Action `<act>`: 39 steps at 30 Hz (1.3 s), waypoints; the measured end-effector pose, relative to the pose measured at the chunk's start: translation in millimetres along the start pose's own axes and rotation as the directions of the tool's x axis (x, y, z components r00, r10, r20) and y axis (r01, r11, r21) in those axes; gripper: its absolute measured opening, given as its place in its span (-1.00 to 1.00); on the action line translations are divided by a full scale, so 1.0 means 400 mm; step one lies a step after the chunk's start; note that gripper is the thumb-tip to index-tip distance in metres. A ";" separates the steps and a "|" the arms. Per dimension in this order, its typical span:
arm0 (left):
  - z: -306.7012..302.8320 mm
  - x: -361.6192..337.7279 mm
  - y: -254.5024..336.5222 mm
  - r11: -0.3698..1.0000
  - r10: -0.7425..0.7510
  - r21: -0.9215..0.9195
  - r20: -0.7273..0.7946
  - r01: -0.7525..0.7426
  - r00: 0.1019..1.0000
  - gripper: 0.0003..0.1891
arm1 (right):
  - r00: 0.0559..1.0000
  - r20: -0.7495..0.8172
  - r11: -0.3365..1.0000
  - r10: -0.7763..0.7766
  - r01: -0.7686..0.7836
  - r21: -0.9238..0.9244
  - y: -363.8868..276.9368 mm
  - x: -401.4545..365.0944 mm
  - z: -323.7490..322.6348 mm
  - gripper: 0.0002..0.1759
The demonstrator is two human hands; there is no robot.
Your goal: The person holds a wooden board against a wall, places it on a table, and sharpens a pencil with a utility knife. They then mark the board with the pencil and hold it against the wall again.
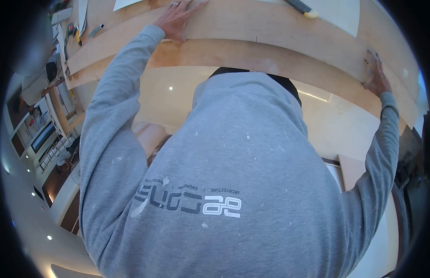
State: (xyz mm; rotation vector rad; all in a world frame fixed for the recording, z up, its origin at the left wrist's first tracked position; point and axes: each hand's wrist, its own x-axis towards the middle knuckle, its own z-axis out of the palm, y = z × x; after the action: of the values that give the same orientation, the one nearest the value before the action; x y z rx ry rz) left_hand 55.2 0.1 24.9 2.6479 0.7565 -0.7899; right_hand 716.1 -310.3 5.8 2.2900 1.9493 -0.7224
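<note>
My left hand (176, 21) rests with fingers spread on a long wooden strip (270, 30), a ring on one finger. My right hand (377, 76) is at the strip's right part, thumb apart from the bent fingers. A small yellowish piece (367, 61) shows at these fingers, too small to name. Along the near side runs another wooden edge (243, 53). A short dark mark (256, 39) crosses the strip's near edge. Beyond it lies a dark tool with a pale yellow end (310, 14), beside a white sheet (342, 16).
Small tools (76, 34) and a grey knife-like tool (96, 30) lie at the far left. Behind the left side are a ladder (53, 150) and a person (63, 159). A pale panel (353, 169) stands low on the right.
</note>
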 end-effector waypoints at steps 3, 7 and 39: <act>0.009 -0.001 -0.015 1.000 0.005 -0.010 -0.047 -0.006 0.999 0.76 | 1.000 0.010 1.000 0.026 -0.027 0.012 0.016 0.005 0.006 0.50; 0.012 -0.008 -0.012 0.999 -0.002 -0.047 -0.038 0.000 0.999 0.77 | 1.000 -0.001 1.000 0.017 -0.017 -0.026 0.007 0.000 0.009 0.52; 0.020 0.024 -0.020 1.000 -0.009 0.030 -0.027 0.009 1.000 0.81 | 0.990 -0.010 0.990 -0.140 0.140 -0.031 0.126 0.019 0.039 0.53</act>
State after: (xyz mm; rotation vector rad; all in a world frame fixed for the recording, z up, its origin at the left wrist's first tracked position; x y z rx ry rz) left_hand 54.1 7.2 12.1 2.6889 0.7697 -0.7754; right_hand 759.6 -318.9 -24.0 2.1626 2.1287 -0.6862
